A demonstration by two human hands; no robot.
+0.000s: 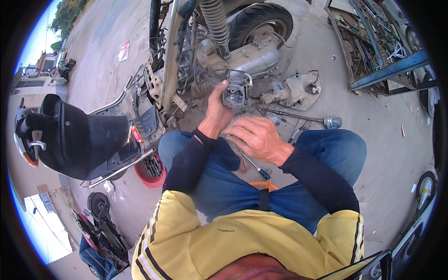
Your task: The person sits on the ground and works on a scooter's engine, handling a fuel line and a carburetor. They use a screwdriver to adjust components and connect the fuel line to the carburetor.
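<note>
My left hand (pixel 216 113) is closed around the side of a small metal carburetor (pixel 234 97), its thumb along the left edge. The carburetor's open underside faces up at me, and thin hoses run from it toward the scooter engine (pixel 254 63). Just below it, nearer my body, my right hand (pixel 258 137) has its fingers curled together in a pinch. What the fingertips hold, if anything, is too small to make out. Between my knees a screwdriver (pixel 256 167) with a dark handle lies on the ground.
The stripped scooter's rear wheel (pixel 261 25) and shock spring (pixel 214 21) stand ahead. A removed housing (pixel 298 91) and a power driver with a long shaft (pixel 332 122) lie to the right. At left are a black seat section (pixel 93 135) and a red bowl (pixel 157 183) of metal parts. A tool rack (pixel 389 74) stands far right.
</note>
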